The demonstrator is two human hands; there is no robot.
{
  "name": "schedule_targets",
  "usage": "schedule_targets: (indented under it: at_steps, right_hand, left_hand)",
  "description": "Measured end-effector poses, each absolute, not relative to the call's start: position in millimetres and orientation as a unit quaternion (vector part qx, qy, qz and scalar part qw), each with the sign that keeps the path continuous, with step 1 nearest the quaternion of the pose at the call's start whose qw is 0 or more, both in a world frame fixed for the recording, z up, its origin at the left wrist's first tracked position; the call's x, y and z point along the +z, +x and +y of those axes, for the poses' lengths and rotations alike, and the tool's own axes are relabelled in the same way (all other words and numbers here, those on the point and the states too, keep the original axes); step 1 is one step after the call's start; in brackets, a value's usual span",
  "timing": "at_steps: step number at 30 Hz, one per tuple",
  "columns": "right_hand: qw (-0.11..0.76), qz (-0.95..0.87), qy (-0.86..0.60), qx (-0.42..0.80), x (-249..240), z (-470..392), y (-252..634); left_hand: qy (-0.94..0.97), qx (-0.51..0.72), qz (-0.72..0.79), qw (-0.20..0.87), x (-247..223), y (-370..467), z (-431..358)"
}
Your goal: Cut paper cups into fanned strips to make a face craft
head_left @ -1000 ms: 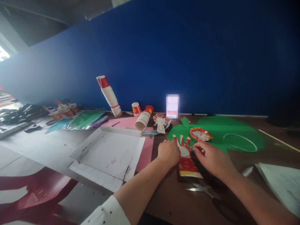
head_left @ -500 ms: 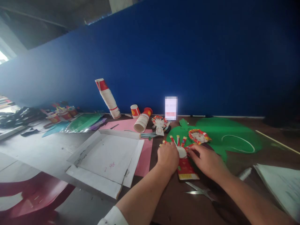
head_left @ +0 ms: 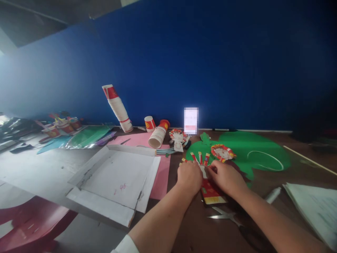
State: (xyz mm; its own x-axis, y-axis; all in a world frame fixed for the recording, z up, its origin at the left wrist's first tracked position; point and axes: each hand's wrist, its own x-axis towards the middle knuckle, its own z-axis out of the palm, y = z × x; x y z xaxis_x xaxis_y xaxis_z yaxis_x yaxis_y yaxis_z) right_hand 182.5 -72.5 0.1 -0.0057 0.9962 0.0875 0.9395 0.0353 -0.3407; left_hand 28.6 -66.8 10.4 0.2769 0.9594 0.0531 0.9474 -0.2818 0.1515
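A paper cup cut into strips (head_left: 203,170) lies splayed between my hands, its round white base in the middle. Narrow red strips with yellow tips fan out at its far side, and a broad red piece with a yellow end (head_left: 212,192) reaches toward me. My left hand (head_left: 190,175) is closed over the left side of the cut cup, with its fingertips partly hidden. On the other side, my right hand (head_left: 225,177) pinches at the edge near the white base. Scissors (head_left: 225,215) with spread blades lie nearer to me on the dark table.
Behind are a cut green sheet (head_left: 255,146), a finished-looking red-and-yellow ring (head_left: 223,153), a paper figure (head_left: 178,140) and stacked paper cups (head_left: 119,110). A white box lid (head_left: 118,179) lies left on pink paper (head_left: 163,179). Papers (head_left: 310,207) and a marker (head_left: 273,195) are right.
My right hand has shifted slightly left, closer to my left hand, over the white base. The broad red piece has turned slightly, its near end toward the right. The view has moved a little.
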Motion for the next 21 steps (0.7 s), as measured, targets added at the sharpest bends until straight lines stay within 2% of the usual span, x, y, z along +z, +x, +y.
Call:
schedule_targets:
  at_steps: [6, 13, 21]
  right_hand:
    - [0.139, -0.7, -0.695, 0.08, 0.8, -75.0, 178.2]
    - [0.126, -0.7, -0.698, 0.079, 1.2, -76.9, 177.5]
    - [0.122, -0.708, -0.688, 0.095, -2.7, -75.6, 178.2]
  left_hand:
    - [0.816, 0.067, 0.57, 0.063, 13.3, 25.7, -66.1]
    - [0.782, 0.09, 0.609, 0.092, 17.9, 24.8, -69.0]
    - [0.813, 0.07, 0.573, 0.076, 12.2, 23.3, -63.5]
